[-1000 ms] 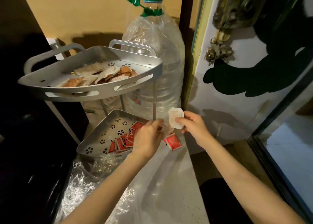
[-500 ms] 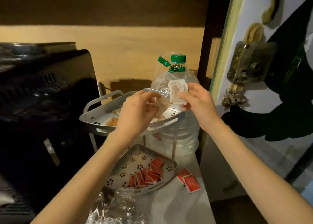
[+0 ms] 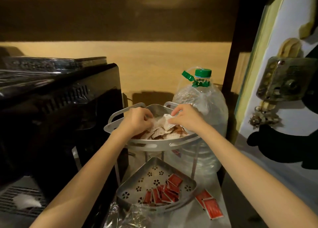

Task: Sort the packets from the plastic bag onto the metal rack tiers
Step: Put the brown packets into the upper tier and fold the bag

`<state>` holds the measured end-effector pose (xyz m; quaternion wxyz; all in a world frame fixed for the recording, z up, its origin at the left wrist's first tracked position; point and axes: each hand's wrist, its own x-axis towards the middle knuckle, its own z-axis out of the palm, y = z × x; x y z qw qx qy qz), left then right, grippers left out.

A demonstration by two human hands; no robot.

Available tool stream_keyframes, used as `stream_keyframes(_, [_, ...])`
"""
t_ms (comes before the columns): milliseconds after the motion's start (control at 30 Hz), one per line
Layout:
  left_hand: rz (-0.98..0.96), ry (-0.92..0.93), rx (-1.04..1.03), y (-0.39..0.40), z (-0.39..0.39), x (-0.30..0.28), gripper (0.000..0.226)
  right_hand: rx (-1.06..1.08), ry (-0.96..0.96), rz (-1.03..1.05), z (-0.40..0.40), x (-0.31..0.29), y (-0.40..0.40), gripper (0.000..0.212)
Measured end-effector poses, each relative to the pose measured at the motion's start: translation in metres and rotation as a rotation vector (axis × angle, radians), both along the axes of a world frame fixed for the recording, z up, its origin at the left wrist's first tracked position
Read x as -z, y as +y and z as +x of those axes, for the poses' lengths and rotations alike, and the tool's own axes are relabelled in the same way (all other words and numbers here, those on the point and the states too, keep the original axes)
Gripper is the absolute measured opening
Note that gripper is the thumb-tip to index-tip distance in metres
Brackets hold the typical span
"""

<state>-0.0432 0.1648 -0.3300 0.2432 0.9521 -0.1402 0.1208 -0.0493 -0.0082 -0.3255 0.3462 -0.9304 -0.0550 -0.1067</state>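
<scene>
Both hands are over the upper tier (image 3: pixel 151 144) of the metal rack. The right hand (image 3: pixel 186 119) pinches a white, crumpled packet (image 3: pixel 166 120) above the pale and brown packets (image 3: pixel 160 133) there. The left hand (image 3: pixel 137 122) has curled fingers among them; whether it grips one, I cannot tell. Red packets (image 3: pixel 165 191) lie in the lower tier (image 3: pixel 136 181).

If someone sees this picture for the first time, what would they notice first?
Probably both hands, left hand and right hand, at the pale packets heaped in the top tier of the rack. Next, the red packets in the bottom tier, and the large water bottle with its green cap behind the rack.
</scene>
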Motion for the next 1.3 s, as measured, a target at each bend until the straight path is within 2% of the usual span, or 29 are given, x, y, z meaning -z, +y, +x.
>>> stream_keyframes(167, [0.107, 0.052, 0.002, -0.003, 0.004, 0.006, 0.017, -0.034, -0.040, -0.124, -0.002, 0.002, -0.003, 0.010])
stream_keyframes(233, [0.139, 0.062, -0.011, -0.003, 0.005, 0.006, 0.017, -0.062, -0.050, -0.096, -0.004, 0.003, -0.004, 0.020])
stream_keyframes(300, [0.188, 0.000, -0.045, -0.005, 0.001, 0.005, 0.020, -0.079, -0.077, -0.051, -0.006, 0.005, -0.007, 0.028])
stream_keyframes(367, [0.214, -0.155, -0.046, -0.009, -0.003, 0.003, 0.025, -0.086, -0.132, 0.010, -0.006, 0.007, -0.012, 0.021])
stream_keyframes(433, [0.131, -0.240, 0.006, -0.020, -0.010, -0.001, 0.028, -0.103, -0.177, 0.080, -0.009, 0.008, -0.020, 0.017])
stream_keyframes(600, [-0.125, -0.313, 0.252, -0.061, -0.036, -0.007, 0.036, -0.125, -0.286, 0.329, -0.034, 0.013, -0.048, 0.036])
stream_keyframes(733, [-0.234, -0.404, 0.416, -0.097, -0.064, 0.012, 0.034, -0.019, -0.387, 0.407, -0.061, 0.033, -0.081, 0.039])
stream_keyframes(800, [-0.271, -0.436, 0.491, -0.113, -0.074, 0.030, 0.028, 0.031, -0.371, 0.404, -0.071, 0.054, -0.099, 0.040])
stream_keyframes(900, [-0.309, -0.342, 0.546, -0.133, -0.078, 0.070, 0.027, 0.079, -0.248, 0.412, -0.080, 0.096, -0.122, 0.041])
stream_keyframes(1067, [-0.218, -0.028, 0.465, -0.153, -0.064, 0.170, 0.026, 0.163, 0.045, 0.413, -0.091, 0.178, -0.140, 0.043])
stream_keyframes(1200, [-0.127, 0.201, 0.412, -0.161, -0.057, 0.231, 0.036, 0.240, 0.201, 0.290, -0.093, 0.234, -0.145, 0.044])
stream_keyframes(1300, [-0.079, 0.315, 0.379, -0.168, -0.056, 0.257, 0.040, 0.278, 0.269, 0.165, -0.091, 0.265, -0.147, 0.048])
